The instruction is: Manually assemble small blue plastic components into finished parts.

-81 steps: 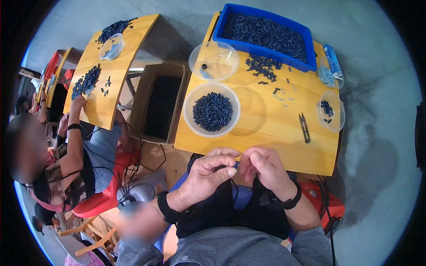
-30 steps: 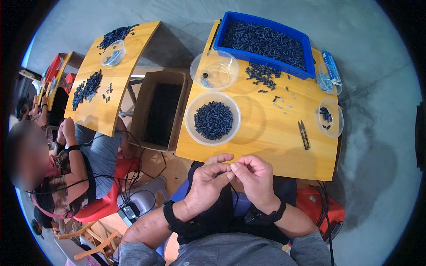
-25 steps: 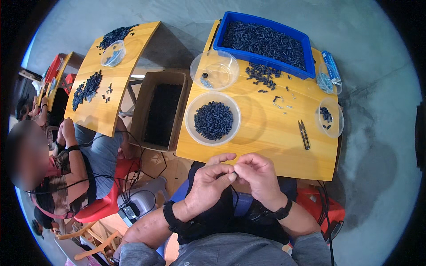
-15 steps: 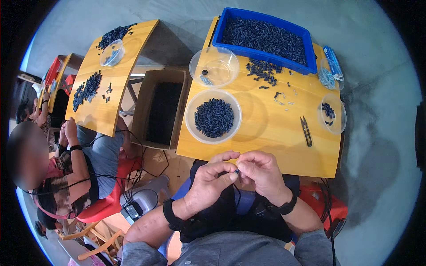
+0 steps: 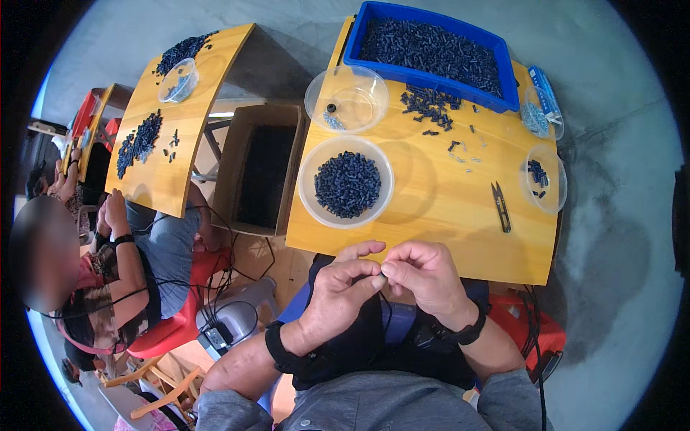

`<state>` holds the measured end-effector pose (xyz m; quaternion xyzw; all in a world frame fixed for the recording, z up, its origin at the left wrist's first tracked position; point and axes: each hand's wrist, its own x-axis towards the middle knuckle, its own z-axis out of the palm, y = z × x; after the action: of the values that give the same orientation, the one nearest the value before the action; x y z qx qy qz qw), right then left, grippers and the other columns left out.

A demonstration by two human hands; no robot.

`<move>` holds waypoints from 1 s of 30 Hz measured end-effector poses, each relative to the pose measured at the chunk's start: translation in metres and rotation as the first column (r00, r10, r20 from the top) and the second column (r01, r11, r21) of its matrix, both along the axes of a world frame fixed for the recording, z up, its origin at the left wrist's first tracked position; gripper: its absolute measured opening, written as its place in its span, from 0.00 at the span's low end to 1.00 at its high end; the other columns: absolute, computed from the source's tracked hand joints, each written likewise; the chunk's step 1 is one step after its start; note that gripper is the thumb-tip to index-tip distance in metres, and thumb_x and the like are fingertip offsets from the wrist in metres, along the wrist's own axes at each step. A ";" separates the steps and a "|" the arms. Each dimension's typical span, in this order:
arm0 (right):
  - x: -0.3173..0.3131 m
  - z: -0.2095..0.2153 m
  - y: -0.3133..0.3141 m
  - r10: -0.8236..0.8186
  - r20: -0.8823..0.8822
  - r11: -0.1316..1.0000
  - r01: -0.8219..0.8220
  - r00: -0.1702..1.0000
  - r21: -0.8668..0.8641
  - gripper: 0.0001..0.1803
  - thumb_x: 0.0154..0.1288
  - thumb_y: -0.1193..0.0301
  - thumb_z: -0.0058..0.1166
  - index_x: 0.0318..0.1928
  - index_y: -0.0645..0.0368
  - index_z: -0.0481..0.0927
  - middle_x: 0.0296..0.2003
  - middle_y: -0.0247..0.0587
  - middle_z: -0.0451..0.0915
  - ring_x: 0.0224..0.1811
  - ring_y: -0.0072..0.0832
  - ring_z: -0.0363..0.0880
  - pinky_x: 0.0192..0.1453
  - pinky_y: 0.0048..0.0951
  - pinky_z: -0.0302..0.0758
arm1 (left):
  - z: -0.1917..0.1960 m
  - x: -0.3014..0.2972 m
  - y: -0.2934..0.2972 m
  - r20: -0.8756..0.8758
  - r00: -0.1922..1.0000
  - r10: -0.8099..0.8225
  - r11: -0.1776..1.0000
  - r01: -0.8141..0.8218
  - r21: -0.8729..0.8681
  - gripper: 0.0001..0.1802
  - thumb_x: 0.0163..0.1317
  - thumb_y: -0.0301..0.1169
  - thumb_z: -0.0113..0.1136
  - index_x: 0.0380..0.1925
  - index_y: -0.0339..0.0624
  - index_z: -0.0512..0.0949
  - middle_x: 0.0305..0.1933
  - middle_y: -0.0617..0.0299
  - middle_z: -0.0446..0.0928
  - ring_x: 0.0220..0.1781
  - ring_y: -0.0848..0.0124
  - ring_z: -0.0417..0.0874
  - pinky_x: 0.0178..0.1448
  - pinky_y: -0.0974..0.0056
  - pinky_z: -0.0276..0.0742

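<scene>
Compared with the earliest view, where the right hand (image 5: 429,281) hung loose beside the left hand (image 5: 333,296), the two now meet just off the near edge of the desk (image 5: 445,205): left fingers pinch a small dark piece (image 5: 382,276), and right thumb and forefinger are closed at it, apparently gripping too, though the piece is mostly hidden. Filled bowl (image 5: 345,223) and snips (image 5: 502,208) unmoved on desk. Co-worker's hands (image 5: 113,212), one previously at a dark pile (image 5: 140,142), now together.

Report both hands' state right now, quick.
Left hand: closed, pinching a small dark piece, mostly hidden.
Right hand: closed, pinched at that piece; own hold unclear.
</scene>
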<state>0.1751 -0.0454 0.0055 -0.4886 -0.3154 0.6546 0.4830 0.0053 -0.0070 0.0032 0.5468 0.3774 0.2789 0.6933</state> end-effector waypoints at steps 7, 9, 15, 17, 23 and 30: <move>-0.001 0.000 -0.004 -0.034 -0.065 0.999 0.035 0.997 0.014 0.07 0.64 0.71 0.56 0.34 0.63 0.79 0.24 0.31 0.77 0.21 0.13 0.72 0.24 0.16 0.71 | 0.002 0.001 -0.001 0.018 1.000 0.001 0.999 0.000 -0.046 0.06 0.57 0.20 0.59 0.35 0.37 0.81 0.53 0.52 0.73 0.62 0.62 0.70 0.61 0.63 0.65; 0.000 0.000 -0.005 -0.015 -0.070 1.000 0.016 0.997 0.010 0.05 0.64 0.73 0.57 0.35 0.63 0.78 0.24 0.30 0.77 0.22 0.13 0.73 0.24 0.16 0.72 | 0.004 0.002 -0.001 0.018 1.000 -0.016 0.999 0.017 -0.042 0.06 0.57 0.20 0.59 0.35 0.37 0.81 0.54 0.51 0.72 0.62 0.62 0.69 0.61 0.63 0.65; 0.007 0.010 -0.005 -0.030 -0.275 0.988 -0.014 0.961 -0.155 0.21 0.69 0.55 0.48 0.34 0.63 0.75 0.21 0.35 0.75 0.18 0.18 0.75 0.19 0.17 0.73 | 0.005 -0.003 0.002 0.080 0.997 -0.011 0.999 0.015 -0.050 0.05 0.57 0.21 0.59 0.35 0.38 0.80 0.58 0.52 0.71 0.64 0.63 0.67 0.64 0.62 0.62; 0.007 0.004 -0.007 0.055 -0.335 0.969 -0.131 0.940 -0.209 0.26 0.69 0.49 0.43 0.34 0.63 0.75 0.20 0.36 0.75 0.16 0.19 0.74 0.17 0.18 0.73 | 0.003 -0.005 0.002 0.094 0.992 -0.085 0.996 0.085 0.002 0.07 0.59 0.19 0.57 0.37 0.39 0.79 0.65 0.53 0.64 0.66 0.67 0.64 0.66 0.61 0.60; 0.001 -0.011 -0.012 0.207 -0.589 0.911 -0.373 0.781 -0.175 0.33 0.68 0.41 0.35 0.32 0.63 0.73 0.17 0.38 0.74 0.11 0.20 0.72 0.13 0.20 0.73 | 0.010 -0.003 0.004 0.081 0.981 -0.178 0.983 0.181 -0.033 0.06 0.61 0.20 0.55 0.37 0.38 0.80 0.65 0.53 0.64 0.67 0.66 0.63 0.68 0.58 0.58; 0.002 -0.020 -0.014 0.250 -0.734 0.870 -0.480 0.632 -0.117 0.31 0.67 0.41 0.39 0.27 0.59 0.72 0.13 0.37 0.70 0.08 0.21 0.67 0.11 0.24 0.69 | 0.011 -0.002 0.004 0.205 0.967 -0.154 0.936 0.209 -0.283 0.05 0.60 0.19 0.55 0.35 0.38 0.79 0.61 0.54 0.69 0.64 0.67 0.66 0.64 0.64 0.62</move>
<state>0.1775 -0.0591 -0.0146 -0.1974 -0.0990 0.9140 0.3402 0.0037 -0.0028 0.0145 0.4393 0.2992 0.2008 0.8229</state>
